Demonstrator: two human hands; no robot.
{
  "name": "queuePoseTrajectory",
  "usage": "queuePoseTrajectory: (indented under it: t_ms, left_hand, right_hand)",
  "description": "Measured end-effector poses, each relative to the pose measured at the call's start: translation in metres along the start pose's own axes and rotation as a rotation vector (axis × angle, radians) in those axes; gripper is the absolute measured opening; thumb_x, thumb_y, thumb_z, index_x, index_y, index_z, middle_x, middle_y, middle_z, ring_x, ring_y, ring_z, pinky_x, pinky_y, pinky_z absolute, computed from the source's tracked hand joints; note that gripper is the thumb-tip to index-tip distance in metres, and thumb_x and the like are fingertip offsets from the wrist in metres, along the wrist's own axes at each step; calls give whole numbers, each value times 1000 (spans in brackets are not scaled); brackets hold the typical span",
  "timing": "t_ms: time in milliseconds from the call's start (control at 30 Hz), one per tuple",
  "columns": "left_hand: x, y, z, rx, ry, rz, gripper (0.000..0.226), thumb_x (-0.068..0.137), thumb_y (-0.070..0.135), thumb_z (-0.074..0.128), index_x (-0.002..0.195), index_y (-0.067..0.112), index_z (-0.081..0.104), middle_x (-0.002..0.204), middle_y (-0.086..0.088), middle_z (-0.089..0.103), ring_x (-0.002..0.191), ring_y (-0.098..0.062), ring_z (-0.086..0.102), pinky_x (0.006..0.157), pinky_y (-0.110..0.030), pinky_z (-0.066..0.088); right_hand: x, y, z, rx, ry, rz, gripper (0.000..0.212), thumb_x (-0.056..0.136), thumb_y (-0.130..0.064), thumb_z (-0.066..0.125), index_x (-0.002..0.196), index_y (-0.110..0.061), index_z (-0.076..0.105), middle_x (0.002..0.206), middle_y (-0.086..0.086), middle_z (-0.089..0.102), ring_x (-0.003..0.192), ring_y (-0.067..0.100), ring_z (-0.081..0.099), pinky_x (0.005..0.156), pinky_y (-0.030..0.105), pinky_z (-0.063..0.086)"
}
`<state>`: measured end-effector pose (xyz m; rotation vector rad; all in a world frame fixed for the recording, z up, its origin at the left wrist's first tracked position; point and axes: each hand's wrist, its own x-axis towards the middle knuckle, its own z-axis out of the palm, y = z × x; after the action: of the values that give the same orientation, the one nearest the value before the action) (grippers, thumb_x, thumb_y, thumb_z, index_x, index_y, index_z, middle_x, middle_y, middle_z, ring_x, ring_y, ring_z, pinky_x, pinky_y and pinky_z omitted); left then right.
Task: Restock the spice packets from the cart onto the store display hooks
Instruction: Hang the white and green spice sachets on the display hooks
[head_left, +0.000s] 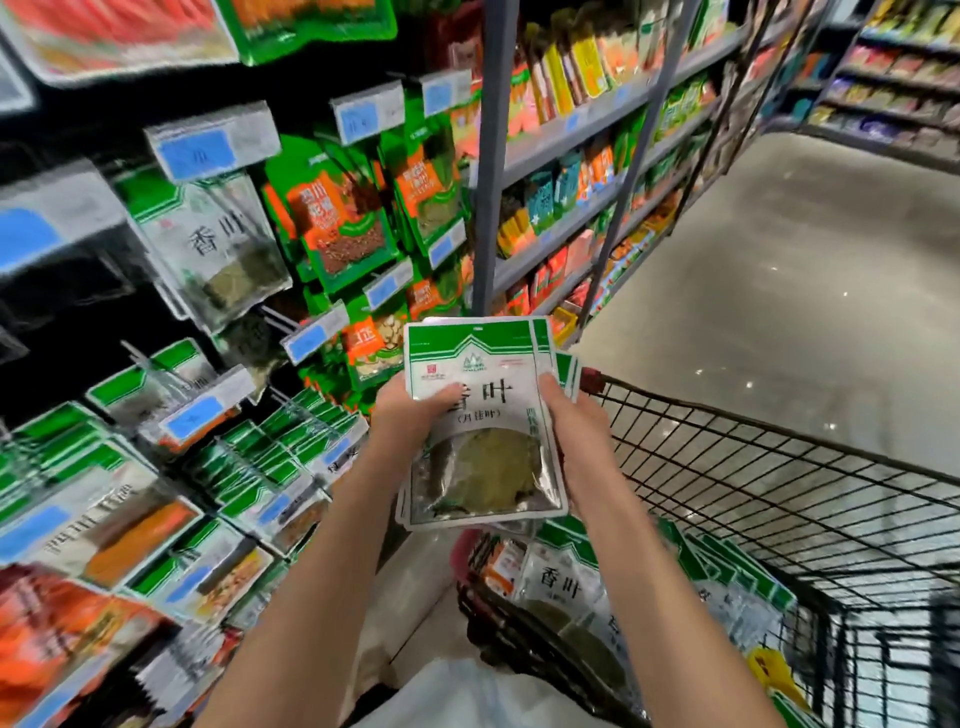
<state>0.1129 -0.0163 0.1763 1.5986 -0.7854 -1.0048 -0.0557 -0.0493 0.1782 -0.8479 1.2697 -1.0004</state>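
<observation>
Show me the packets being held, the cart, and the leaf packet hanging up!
held packets (483, 473), head view, clear window of the front packet.
cart (753, 488), head view, wire side wall.
hanging leaf packet (218, 244), head view, white label.

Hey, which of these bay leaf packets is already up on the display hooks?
The packet at upper left, under a blue price tag. The rest are the held stack or lie in the cart.
</observation>
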Motion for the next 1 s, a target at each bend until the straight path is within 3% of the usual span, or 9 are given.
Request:
queuePoseTrajectory:
  t_ms: [200, 367, 467, 567, 633, 700, 767, 867, 1000]
  left_hand:
    - [-5, 7, -53, -57, 57, -6, 28, 74, 19, 79, 101, 12, 71, 106, -6, 72, 96, -23, 68, 86, -37, 53]
    - [-16, 13, -90, -97, 107, 6, 18, 82, 22, 74, 99, 26, 69, 105, 4, 72, 95, -13, 67, 89, -33, 50]
    - [-26, 15, -116, -123, 166, -15, 49, 62, 44, 82, 104, 23, 69, 104, 4, 73, 101, -19, 67, 99, -41, 46]
    - [-37, 18, -142, -173, 261, -11, 26, 82, 26, 75, 101, 17, 62, 96, 4, 69, 89, -12, 64, 86, -29, 46]
    - [-43, 15, -161, -186, 312, 7, 21, 85, 21, 73, 103, 17, 63, 98, 3, 70, 92, -13, 65, 89, -32, 49]
    - [-51, 12, -177, -200, 360, 10, 25, 81, 24, 76, 103, 18, 64, 102, 1, 72, 98, -20, 67, 97, -43, 49]
    - [-59, 11, -190, -205, 422, 21, 12, 85, 17, 71, 93, 19, 62, 93, 2, 71, 83, -15, 67, 90, -45, 53]
    - [-64, 6, -206, -218, 464, 35, 12, 85, 14, 71, 94, 19, 65, 95, -2, 74, 87, -21, 70, 89, -48, 54]
    - [-64, 4, -220, -251, 500, 34, 17, 86, 12, 70, 100, 18, 65, 103, -6, 74, 93, -23, 71, 88, -46, 54]
  right_hand:
    - [14, -1, 30, 73, -73, 81, 32, 97, -27, 51, 120, -8, 63, 112, 10, 69, 101, 26, 66, 97, 43, 49]
    - [25, 3, 56, 68, -163, 25, 68, 73, -49, 70, 130, -13, 58, 130, 6, 61, 119, 25, 57, 107, 48, 41]
    - [22, -3, 70, 41, -218, -16, 87, 59, -65, 70, 131, -18, 57, 136, 4, 56, 126, 26, 52, 109, 51, 37]
    - [9, -17, 86, -59, -280, -66, 62, 82, -55, 62, 132, -18, 55, 137, 0, 54, 127, 23, 50, 109, 45, 38]
    - [4, -25, 101, -140, -318, -128, 40, 95, -40, 53, 122, -11, 58, 127, 2, 57, 123, 22, 52, 102, 36, 40]
    - [3, -30, 119, -229, -375, -205, 40, 97, -38, 49, 113, -2, 58, 118, 7, 60, 111, 22, 56, 91, 34, 40]
    - [3, -35, 142, -287, -430, -272, 47, 99, -37, 47, 116, 5, 55, 121, 18, 59, 112, 30, 56, 85, 32, 36]
    - [1, -49, 175, -282, -497, -337, 47, 101, -30, 46, 134, 2, 49, 138, 13, 52, 130, 27, 46, 95, 27, 36]
    - [11, -65, 215, -213, -503, -351, 47, 100, -26, 47, 140, -2, 44, 142, 12, 48, 132, 26, 45, 106, 35, 41]
